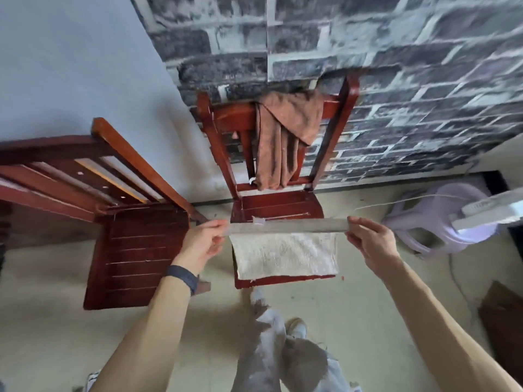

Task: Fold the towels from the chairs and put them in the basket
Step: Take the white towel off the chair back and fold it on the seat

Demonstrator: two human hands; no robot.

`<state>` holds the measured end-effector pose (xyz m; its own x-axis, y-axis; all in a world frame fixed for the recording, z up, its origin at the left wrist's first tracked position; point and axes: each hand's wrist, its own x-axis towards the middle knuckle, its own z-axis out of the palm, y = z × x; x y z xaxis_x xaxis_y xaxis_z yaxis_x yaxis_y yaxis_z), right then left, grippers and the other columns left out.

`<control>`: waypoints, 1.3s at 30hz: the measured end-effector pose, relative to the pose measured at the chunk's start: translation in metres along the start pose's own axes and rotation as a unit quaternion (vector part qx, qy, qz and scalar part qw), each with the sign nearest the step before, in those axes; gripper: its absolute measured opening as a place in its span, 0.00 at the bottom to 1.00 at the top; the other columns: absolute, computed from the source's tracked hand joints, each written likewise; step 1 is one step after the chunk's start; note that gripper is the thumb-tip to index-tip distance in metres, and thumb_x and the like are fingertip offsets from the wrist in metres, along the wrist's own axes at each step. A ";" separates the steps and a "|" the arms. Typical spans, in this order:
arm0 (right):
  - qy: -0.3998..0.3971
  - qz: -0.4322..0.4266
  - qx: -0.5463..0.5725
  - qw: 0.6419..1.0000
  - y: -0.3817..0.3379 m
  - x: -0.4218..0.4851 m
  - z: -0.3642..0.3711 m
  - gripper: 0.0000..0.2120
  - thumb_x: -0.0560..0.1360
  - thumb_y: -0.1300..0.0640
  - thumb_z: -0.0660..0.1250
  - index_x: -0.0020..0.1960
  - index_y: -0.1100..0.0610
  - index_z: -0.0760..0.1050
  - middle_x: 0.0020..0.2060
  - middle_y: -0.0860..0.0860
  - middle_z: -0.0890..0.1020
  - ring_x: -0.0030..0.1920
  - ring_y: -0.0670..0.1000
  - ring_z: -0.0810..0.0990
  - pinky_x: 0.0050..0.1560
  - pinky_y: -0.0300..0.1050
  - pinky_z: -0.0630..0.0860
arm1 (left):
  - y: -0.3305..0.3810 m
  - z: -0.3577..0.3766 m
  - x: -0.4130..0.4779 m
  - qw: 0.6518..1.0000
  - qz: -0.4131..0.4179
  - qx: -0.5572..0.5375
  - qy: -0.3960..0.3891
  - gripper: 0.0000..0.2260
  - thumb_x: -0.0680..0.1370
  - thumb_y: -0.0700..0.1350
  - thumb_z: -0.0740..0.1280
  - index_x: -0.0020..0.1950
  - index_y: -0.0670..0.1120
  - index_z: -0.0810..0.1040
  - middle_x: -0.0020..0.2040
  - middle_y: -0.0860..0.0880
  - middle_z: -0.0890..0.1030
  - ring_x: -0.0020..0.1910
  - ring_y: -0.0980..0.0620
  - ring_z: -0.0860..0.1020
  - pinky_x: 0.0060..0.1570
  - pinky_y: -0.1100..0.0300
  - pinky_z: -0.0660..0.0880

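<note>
A pale grey towel [284, 254] hangs stretched between my two hands over the seat of the middle red wooden chair [278, 203]. My left hand [202, 241] pinches its upper left corner, and my right hand [368, 239] pinches the upper right corner. The towel's top edge is pulled taut and level, and the rest drapes down in front of the seat. A brown towel [283, 137] is slung over that chair's backrest. No basket is in view.
A second red wooden chair [133, 250] stands to the left, nothing on its seat. A lilac plastic stool [435, 222] sits at the right by the brick-pattern wall, with a white object and a cord over it. My legs and shoes are on the tiled floor below.
</note>
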<state>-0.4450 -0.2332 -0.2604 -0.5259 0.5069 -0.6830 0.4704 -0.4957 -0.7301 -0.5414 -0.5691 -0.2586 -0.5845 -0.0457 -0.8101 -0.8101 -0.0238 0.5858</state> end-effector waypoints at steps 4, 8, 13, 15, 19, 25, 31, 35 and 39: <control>0.003 -0.026 -0.051 0.998 -0.026 -0.019 0.008 0.08 0.75 0.71 0.69 0.47 0.61 0.82 0.43 0.53 0.84 0.42 0.49 0.83 0.46 0.34 0.81 | 0.038 -0.003 -0.023 0.997 0.033 0.074 0.010 0.09 0.78 0.37 0.68 0.53 0.47 0.85 0.38 0.48 0.77 0.29 0.55 0.70 0.34 0.62 0.67; 0.039 -0.049 -0.132 0.989 -0.029 -0.023 0.016 0.09 0.74 0.68 0.70 0.46 0.57 0.85 0.37 0.54 0.84 0.35 0.49 0.80 0.46 0.40 0.81 | 0.051 -0.011 -0.028 0.981 0.060 0.186 0.007 0.09 0.78 0.38 0.67 0.53 0.47 0.86 0.39 0.45 0.78 0.26 0.54 0.68 0.24 0.66 0.62; 0.019 -0.124 -0.222 0.967 -0.048 -0.035 0.017 0.11 0.72 0.66 0.71 0.53 0.56 0.85 0.37 0.51 0.84 0.37 0.49 0.80 0.43 0.40 0.80 | 0.067 -0.021 -0.048 0.975 0.082 0.200 -0.045 0.10 0.78 0.38 0.68 0.52 0.49 0.86 0.42 0.45 0.80 0.32 0.53 0.74 0.36 0.62 0.71; -0.013 -0.180 -0.377 0.908 -0.055 -0.040 0.016 0.16 0.70 0.63 0.73 0.55 0.51 0.84 0.42 0.49 0.85 0.41 0.51 0.81 0.46 0.42 0.77 | 0.075 -0.024 -0.053 0.946 0.127 0.289 -0.077 0.11 0.74 0.39 0.72 0.55 0.52 0.85 0.44 0.48 0.82 0.39 0.52 0.78 0.42 0.61 0.72; -0.018 -0.370 -0.567 0.736 -0.071 -0.045 0.015 0.09 0.75 0.57 0.73 0.55 0.52 0.85 0.49 0.53 0.85 0.49 0.58 0.83 0.52 0.47 0.78 | 0.085 -0.019 -0.057 0.807 0.287 0.516 0.005 0.05 0.75 0.50 0.73 0.49 0.55 0.84 0.45 0.53 0.84 0.44 0.52 0.81 0.41 0.62 0.74; -0.053 -0.558 -0.541 0.627 -0.106 -0.028 0.007 0.07 0.75 0.63 0.73 0.53 0.60 0.85 0.46 0.56 0.82 0.41 0.59 0.83 0.44 0.48 0.81 | 0.105 -0.020 -0.071 0.704 0.446 0.537 0.132 0.11 0.76 0.59 0.69 0.50 0.54 0.85 0.52 0.55 0.81 0.50 0.50 0.80 0.44 0.54 0.78; -0.077 -0.575 -0.536 0.614 -0.136 -0.028 0.009 0.10 0.76 0.65 0.72 0.56 0.60 0.84 0.46 0.56 0.85 0.43 0.58 0.84 0.48 0.47 0.80 | 0.115 -0.018 -0.089 0.690 0.440 0.553 0.155 0.17 0.72 0.66 0.70 0.49 0.55 0.86 0.46 0.54 0.86 0.46 0.49 0.82 0.37 0.59 0.74; -0.105 -0.572 -0.562 0.589 -0.147 -0.022 0.008 0.08 0.75 0.57 0.74 0.52 0.59 0.85 0.43 0.55 0.85 0.40 0.56 0.85 0.44 0.51 0.83 | 0.118 -0.022 -0.089 0.661 0.443 0.584 0.157 0.18 0.74 0.66 0.67 0.53 0.56 0.86 0.48 0.54 0.86 0.48 0.50 0.82 0.36 0.61 0.72; -0.129 -0.563 -0.613 0.539 -0.141 -0.011 0.006 0.10 0.77 0.51 0.71 0.49 0.58 0.85 0.41 0.53 0.84 0.40 0.56 0.84 0.40 0.50 0.83 | 0.108 -0.020 -0.076 0.609 0.446 0.641 0.139 0.14 0.80 0.59 0.64 0.58 0.56 0.84 0.55 0.53 0.85 0.55 0.50 0.81 0.46 0.58 0.75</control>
<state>-0.5098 -0.1729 -0.1498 -0.9737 -0.1937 0.1199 -0.2186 0.9427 -0.2522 -0.5836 -0.5886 -0.1329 -0.9319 0.3601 -0.0427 0.3507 0.9250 0.1460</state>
